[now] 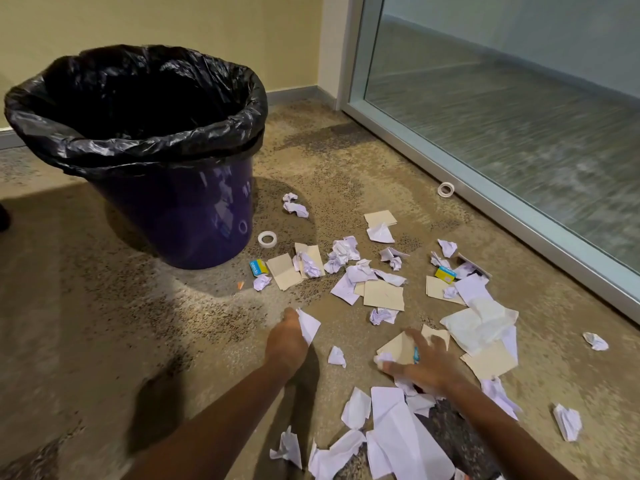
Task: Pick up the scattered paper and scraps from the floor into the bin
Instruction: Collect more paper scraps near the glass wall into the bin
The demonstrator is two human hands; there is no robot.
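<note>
The job looks barely begun. The bin (180, 216), purple with a black liner (138, 98), stands at about ten o'clock and its dark inside shows no paper, though the bottom is hard to make out. Nearly all the litter is on the floor (104, 323): white scraps (346, 254) and tan sheets (383, 294) spread from twelve to three o'clock, more white sheets (398, 434) at six, two tape rolls (267, 239) and two small blue-and-yellow boxes (259, 267) among them.

The left hand (285, 342), near the centre, has its fingers closed, pinching a white scrap (308, 325) that sticks up out of the grip. The right hand (420, 362), at about four o'clock, has its fingers (417, 336) spread and curling over a tan sheet (398, 348) and a small white wad (382, 358); it touches them, but motion blur means I cannot tell whether it has a firm hold.
</note>
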